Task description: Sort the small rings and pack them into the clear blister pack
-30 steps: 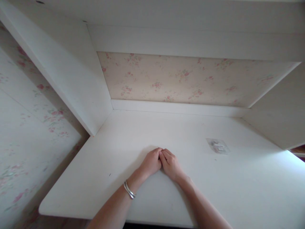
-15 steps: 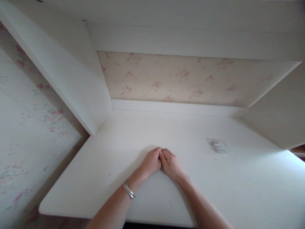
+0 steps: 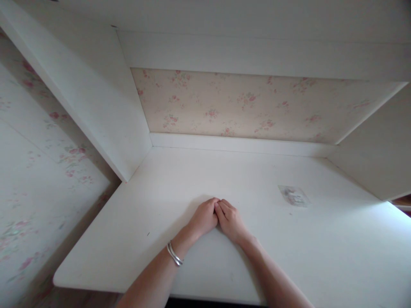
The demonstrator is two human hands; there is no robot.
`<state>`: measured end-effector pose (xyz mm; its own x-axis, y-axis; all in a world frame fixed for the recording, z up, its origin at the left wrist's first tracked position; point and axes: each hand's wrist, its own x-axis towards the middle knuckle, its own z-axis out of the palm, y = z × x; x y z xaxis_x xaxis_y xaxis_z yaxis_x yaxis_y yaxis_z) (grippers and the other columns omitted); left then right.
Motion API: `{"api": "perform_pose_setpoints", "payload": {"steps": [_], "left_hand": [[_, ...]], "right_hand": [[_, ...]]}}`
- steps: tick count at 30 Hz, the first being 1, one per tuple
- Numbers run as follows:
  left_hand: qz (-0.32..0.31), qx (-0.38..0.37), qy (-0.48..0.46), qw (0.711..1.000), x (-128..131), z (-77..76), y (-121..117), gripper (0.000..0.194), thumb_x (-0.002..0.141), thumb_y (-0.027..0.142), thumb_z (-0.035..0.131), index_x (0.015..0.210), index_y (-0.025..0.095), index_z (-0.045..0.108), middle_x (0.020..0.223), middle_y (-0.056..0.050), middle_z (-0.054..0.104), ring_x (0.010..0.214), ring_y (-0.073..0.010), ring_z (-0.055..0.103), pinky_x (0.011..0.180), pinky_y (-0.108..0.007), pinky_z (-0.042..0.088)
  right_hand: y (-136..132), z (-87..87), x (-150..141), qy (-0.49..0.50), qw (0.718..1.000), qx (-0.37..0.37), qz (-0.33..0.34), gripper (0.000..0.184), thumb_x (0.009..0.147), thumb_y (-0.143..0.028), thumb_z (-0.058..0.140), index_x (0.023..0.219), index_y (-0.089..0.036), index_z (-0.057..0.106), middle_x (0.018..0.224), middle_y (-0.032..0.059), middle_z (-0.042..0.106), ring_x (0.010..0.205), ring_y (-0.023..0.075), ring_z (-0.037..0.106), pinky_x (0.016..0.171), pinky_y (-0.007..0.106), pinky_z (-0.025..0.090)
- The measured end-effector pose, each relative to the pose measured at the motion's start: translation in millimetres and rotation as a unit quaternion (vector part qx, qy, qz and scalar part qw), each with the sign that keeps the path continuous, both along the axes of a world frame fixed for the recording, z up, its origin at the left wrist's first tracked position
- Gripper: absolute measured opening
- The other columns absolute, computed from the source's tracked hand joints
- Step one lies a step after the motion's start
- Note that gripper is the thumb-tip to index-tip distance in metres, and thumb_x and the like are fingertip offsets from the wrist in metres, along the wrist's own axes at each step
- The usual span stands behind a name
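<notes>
My left hand (image 3: 204,216) and my right hand (image 3: 230,219) rest together on the white desk (image 3: 205,169), near the middle of its front half. Both are closed, with fingers curled and the fingertips of the two hands meeting. The right thumb lies against the left hand's knuckles. No object shows in either hand, and the palms are turned out of view. A silver bangle (image 3: 174,254) circles the left wrist. Off to the right of the hands lies a small clear plastic packet (image 3: 293,196) with pale contents I cannot make out.
White side panels (image 3: 96,98) and an overhead board (image 3: 257,53) frame the desk. Floral wallpaper (image 3: 212,102) covers the back and the left wall. A tiny dark sliver (image 3: 148,234) lies left of the forearms. The desk's rounded front corner (image 3: 59,278) is at lower left.
</notes>
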<state>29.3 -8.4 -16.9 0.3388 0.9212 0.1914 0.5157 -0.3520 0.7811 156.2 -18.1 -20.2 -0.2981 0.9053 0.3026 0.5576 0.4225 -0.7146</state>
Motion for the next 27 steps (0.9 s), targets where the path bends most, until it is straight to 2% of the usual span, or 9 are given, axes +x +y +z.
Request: {"api": "perform_pose_setpoints", "payload": {"steps": [27], "left_hand": [[-0.002,-0.001,0.010,1.000,-0.1,0.3,0.1,0.032,0.075,0.002,0.042,0.097,0.017,0.059,0.095,-0.007,0.066,0.089,-0.0172,0.060,0.084,-0.027,0.046]], "right_hand": [[-0.1,0.8,0.0,0.002,1.000,-0.003,0.002,0.034,0.096,-0.033,0.030,0.075,-0.020,0.053,0.078,0.0038,0.055,0.073,0.0148,0.054,0.068,0.027,0.043]]}}
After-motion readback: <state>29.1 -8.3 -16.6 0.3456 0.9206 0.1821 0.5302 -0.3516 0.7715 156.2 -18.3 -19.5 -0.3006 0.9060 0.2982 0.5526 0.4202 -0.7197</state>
